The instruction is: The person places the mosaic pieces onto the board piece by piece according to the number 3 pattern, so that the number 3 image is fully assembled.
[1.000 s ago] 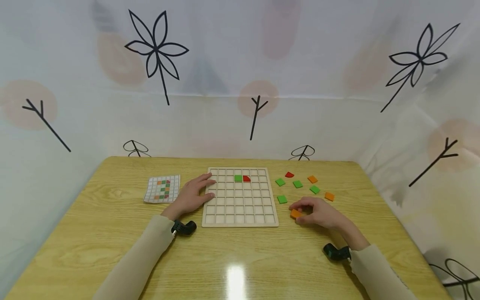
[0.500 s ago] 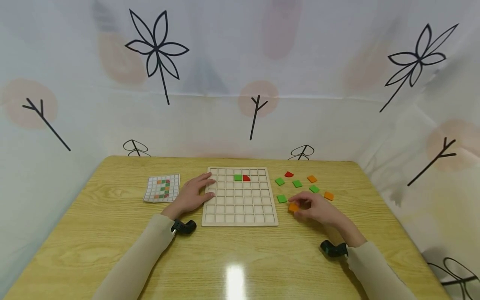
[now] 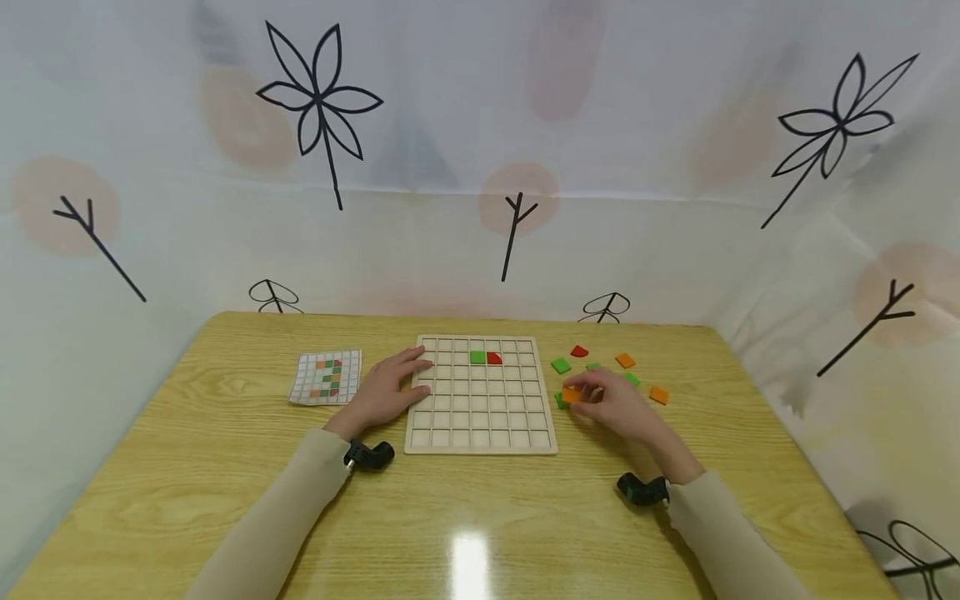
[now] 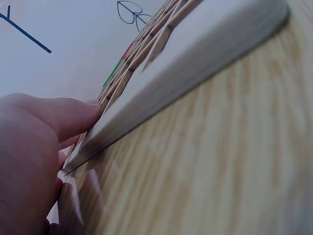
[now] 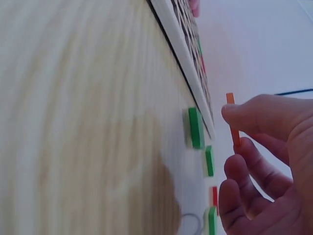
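My right hand (image 3: 618, 404) pinches an orange square tile (image 3: 571, 395) between thumb and fingertips. In the right wrist view the tile (image 5: 233, 119) is seen edge-on, raised off the table. Beneath it in the head view, a green tile (image 3: 560, 402) on the table is partly covered. My left hand (image 3: 384, 390) lies with fingers spread, thumb and fingertips resting on the left edge of the wooden grid board (image 3: 480, 446). One green square (image 3: 477, 357) and a red quarter-round tile (image 3: 493, 358) sit side by side in the board's upper cells.
A paper card with a coloured grid pattern (image 3: 307, 387) lies left of the board. Loose tiles lie to the right: a red quarter-round (image 3: 579, 352), an orange one (image 3: 626, 361), another orange one (image 3: 658, 395) and several green ones. A patterned cloth (image 3: 420, 250) hangs behind the table.
My right hand has moved up and left with the orange tile, from below the loose green tile to over it. The left hand has stayed on the board's edge.
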`<action>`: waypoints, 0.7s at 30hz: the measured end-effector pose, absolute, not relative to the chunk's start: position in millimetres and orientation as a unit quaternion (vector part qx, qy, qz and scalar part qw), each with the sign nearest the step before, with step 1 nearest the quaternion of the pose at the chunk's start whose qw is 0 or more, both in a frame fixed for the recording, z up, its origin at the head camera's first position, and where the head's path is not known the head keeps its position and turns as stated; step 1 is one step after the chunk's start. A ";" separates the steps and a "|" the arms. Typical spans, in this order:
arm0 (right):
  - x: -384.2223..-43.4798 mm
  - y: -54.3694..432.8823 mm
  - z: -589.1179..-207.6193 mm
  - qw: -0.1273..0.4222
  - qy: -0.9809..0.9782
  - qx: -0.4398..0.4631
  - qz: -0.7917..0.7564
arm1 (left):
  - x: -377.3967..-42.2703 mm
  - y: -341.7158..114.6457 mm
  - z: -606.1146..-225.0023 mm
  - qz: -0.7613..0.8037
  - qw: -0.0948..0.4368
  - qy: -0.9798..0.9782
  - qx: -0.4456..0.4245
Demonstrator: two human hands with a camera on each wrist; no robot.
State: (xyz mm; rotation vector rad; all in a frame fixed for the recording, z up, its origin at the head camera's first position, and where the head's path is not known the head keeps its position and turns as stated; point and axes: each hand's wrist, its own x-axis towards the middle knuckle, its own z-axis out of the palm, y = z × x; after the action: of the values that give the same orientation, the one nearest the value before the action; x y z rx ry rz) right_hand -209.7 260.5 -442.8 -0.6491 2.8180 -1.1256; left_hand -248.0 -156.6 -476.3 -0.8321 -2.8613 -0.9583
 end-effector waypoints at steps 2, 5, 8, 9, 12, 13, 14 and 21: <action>-212.8 255.8 -441.8 0.007 0.913 -0.206 -0.353 | -248.0 -156.1 -476.3 -0.306 0.005 -0.914 -0.267; -219.4 247.1 -439.1 0.002 0.911 -0.214 -0.353 | -247.0 -155.8 -474.9 -0.312 0.004 -0.912 -0.267; -227.4 235.4 -435.6 0.002 0.905 -0.223 -0.362 | -245.9 -156.2 -473.1 -0.318 0.003 -0.910 -0.268; -230.3 231.1 -434.5 0.004 0.902 -0.227 -0.366 | -245.7 -156.3 -472.6 -0.319 0.003 -0.909 -0.268; -237.5 218.1 -431.7 0.008 0.899 -0.232 -0.371 | -245.8 -156.4 -472.5 -0.317 0.002 -0.910 -0.268; -239.7 213.9 -430.9 0.009 0.899 -0.232 -0.370 | -246.0 -156.4 -472.7 -0.316 0.001 -0.910 -0.268; -241.6 209.8 -430.2 0.011 0.899 -0.232 -0.371 | -246.3 -156.4 -473.1 -0.315 0.001 -0.910 -0.269; -256.3 187.5 -428.9 0.020 0.899 -0.235 -0.368 | -247.3 -155.7 -472.6 -0.309 0.001 -0.912 -0.270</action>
State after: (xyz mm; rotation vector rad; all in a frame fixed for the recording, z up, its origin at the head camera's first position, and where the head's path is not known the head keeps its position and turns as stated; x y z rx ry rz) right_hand -256.3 187.5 -428.9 -0.7301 2.7890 -1.1419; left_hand -247.3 -155.7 -472.6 -0.8479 -2.8633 -0.9696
